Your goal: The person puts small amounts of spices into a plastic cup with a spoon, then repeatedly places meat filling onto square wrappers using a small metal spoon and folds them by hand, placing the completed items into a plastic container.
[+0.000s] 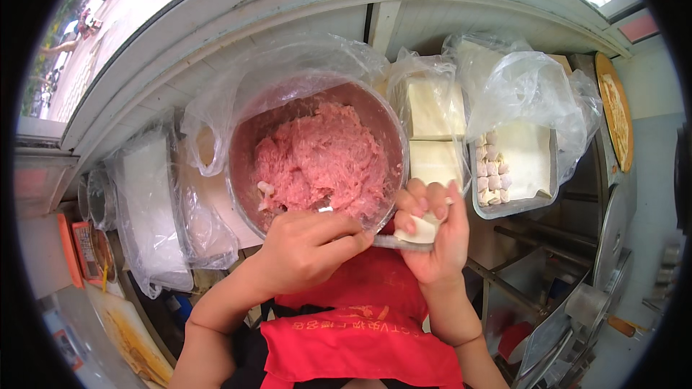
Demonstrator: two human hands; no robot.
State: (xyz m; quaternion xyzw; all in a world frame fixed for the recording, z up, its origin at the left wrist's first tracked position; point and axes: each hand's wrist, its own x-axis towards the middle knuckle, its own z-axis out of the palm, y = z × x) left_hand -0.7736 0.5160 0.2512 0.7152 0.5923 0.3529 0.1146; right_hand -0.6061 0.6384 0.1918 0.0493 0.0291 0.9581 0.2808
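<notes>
A large metal bowl (399,135) of pink minced meat (324,156) stands in front of me, a clear plastic bag over its far rim. My left hand (313,248), at the bowl's near edge, grips a thin flat stick (403,243) that reaches toward my other hand. Folded in the curled fingers of my right hand (435,232) is a pale dough wrapper (420,231), just right of the bowl; any filling in it is hidden. Stacks of square dough wrappers (435,111) lie partly under plastic behind that hand. A tray (513,209) at right holds rows of small filled dumplings (491,170).
Plastic-wrapped trays (151,200) lie left of the bowl. Crumpled clear plastic (527,86) covers the far part of the dumpling tray. A round board (615,113) leans at the far right, above metal lids (611,237). A window frame runs along the back.
</notes>
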